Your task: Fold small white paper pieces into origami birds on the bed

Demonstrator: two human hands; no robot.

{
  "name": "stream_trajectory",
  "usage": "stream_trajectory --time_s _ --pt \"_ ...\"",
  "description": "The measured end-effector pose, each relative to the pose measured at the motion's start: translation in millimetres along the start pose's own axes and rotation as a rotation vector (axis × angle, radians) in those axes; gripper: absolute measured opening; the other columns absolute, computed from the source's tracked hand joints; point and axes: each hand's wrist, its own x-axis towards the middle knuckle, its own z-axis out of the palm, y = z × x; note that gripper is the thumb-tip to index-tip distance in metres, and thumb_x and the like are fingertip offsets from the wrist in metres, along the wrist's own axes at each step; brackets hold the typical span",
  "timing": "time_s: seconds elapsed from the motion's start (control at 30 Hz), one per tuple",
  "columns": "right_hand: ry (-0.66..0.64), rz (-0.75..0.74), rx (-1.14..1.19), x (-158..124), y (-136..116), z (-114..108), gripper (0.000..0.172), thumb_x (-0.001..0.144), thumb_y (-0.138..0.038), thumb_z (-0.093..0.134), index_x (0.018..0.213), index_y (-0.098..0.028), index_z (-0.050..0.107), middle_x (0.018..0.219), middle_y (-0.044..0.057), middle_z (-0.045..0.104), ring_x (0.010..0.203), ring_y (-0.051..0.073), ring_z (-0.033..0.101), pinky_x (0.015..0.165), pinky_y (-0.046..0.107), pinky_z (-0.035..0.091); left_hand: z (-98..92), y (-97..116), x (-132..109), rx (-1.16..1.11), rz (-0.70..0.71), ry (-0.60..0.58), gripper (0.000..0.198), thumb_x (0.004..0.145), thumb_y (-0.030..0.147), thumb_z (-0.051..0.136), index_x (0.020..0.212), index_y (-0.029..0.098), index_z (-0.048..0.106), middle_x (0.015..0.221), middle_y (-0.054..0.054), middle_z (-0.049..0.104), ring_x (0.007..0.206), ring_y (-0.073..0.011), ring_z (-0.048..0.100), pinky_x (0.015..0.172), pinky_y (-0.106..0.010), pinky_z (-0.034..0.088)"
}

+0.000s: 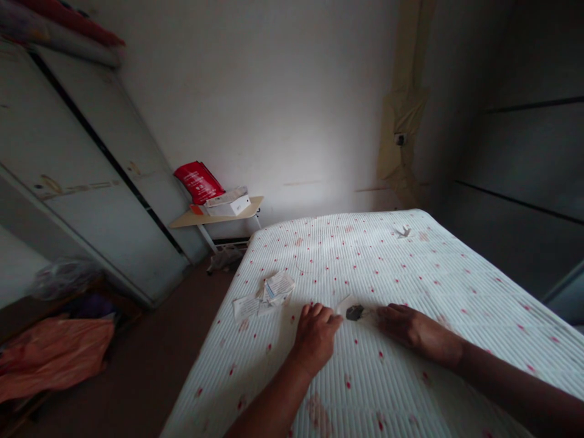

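Observation:
Between my hands, on the bed, lies a small white piece of paper (pixel 347 303) with a dark patch on it. My left hand (pixel 316 336) is closed, its thumb and curled fingers at the paper's left edge. At the right end, my right hand (pixel 413 330) has its fingers pressed together on the paper; they are slightly blurred and partly hide that edge. Left of my left hand rest several folded printed papers (pixel 278 288), overlapping one another.
A quilted white sheet with red dots covers the bed (pixel 365 383). A crumpled white scrap (pixel 404 231) lies near its far edge. Beyond the left corner, a small table (pixel 182 220) holds a red bag (pixel 199 181) and a white box (pixel 230 207). Cabinets (pixel 104 164) stand left.

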Motion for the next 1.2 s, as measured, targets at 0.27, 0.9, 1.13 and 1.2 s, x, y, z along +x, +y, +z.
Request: stream_trajectory --time_s 0.27,0.9,1.13,1.2 --pt "-0.052 -0.196 -0.157 13 -14 9 0.031 0.091 -0.022 0.038 0.116 -0.021 0.057 0.120 0.009 0.058 0.105 0.020 0.053 0.086 0.035 0.045 -2.1 5 2 0.034 0.007 -0.006 0.026 0.085 0.015 0.042 0.100 0.025 0.062 0.090 -0.005 0.060 0.092 -0.0196 0.046 0.084 -0.037 0.032" --pt "-0.011 -0.211 -0.218 25 -23 32 0.033 0.087 -0.030 0.046 0.117 -0.022 0.056 0.119 0.009 0.059 0.105 0.024 0.051 0.085 0.039 0.037 5.3 -1 40 -0.179 -0.424 -0.036 0.016 0.064 0.031 0.064 0.078 0.022 0.063 0.092 0.000 0.061 0.096 -0.0201 0.050 0.077 -0.031 0.035" --pt "-0.024 -0.200 -0.224 25 -24 31 0.032 0.087 -0.029 0.047 0.117 -0.021 0.057 0.120 0.008 0.059 0.104 0.023 0.050 0.085 0.038 0.036 13.2 -5 40 -0.208 -0.406 -0.011 0.016 0.061 0.028 0.067 0.074 0.022 0.061 0.091 0.001 0.059 0.094 -0.0177 0.050 0.075 -0.029 0.034" --pt "-0.032 -0.196 -0.226 25 -25 30 0.032 0.087 -0.030 0.047 0.117 -0.022 0.056 0.120 0.007 0.059 0.105 0.023 0.050 0.085 0.038 0.036 15.7 -9 40 -0.229 -0.407 0.001 0.014 0.059 0.025 0.067 0.072 0.022 0.061 0.090 0.002 0.059 0.092 -0.0172 0.051 0.074 -0.028 0.035"
